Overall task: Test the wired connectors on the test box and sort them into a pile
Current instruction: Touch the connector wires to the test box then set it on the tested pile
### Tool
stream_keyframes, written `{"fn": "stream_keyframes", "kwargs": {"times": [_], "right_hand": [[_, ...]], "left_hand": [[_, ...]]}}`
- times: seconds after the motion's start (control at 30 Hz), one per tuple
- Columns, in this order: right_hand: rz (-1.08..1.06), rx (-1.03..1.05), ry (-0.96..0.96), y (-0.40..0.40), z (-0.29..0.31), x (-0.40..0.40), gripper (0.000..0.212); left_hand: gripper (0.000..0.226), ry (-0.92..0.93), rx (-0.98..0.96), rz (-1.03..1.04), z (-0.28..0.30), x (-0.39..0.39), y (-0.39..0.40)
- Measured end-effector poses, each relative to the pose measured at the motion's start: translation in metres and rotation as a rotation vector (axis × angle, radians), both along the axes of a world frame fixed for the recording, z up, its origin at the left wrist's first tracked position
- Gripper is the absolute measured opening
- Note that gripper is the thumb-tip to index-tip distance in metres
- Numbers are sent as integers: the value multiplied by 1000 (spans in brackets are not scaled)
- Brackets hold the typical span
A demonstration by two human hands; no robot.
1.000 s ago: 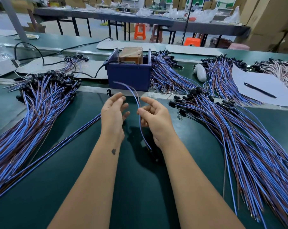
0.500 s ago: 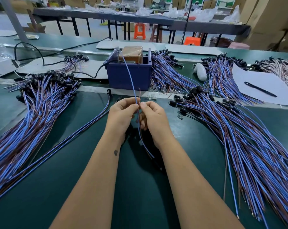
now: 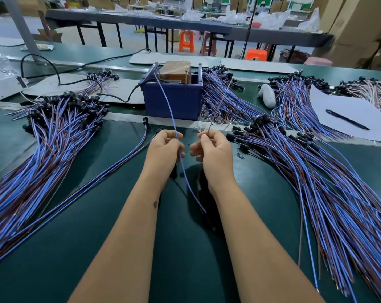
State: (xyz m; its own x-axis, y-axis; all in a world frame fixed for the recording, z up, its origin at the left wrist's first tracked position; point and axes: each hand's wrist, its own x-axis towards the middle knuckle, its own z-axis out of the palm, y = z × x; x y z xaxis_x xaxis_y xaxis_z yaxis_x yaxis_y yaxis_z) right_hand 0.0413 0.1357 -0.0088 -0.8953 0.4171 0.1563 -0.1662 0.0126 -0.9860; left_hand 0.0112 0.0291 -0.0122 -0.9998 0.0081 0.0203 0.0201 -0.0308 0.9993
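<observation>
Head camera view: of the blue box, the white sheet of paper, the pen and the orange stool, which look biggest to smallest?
1. White sheet of paper
2. Blue box
3. Pen and orange stool: unsure, since the stool stands much farther from the camera.

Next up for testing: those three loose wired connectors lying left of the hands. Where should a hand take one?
Pinch a wire just behind its black plug, coming from above with the left hand. The plug ends lie apart from the left pile, on bare green mat.
</observation>
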Motion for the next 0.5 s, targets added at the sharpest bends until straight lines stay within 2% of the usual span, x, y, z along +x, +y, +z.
{"fn": "stream_keyframes", "kwargs": {"times": [0.13,0.5], "right_hand": [[-19,51,-16,3,-4,-1,20],[-8,117,-23,3,-7,-3,21]], "left_hand": [[31,-37,62,83,-1,-5,-6],[29,72,49,166,-1,-4,-13]]}}
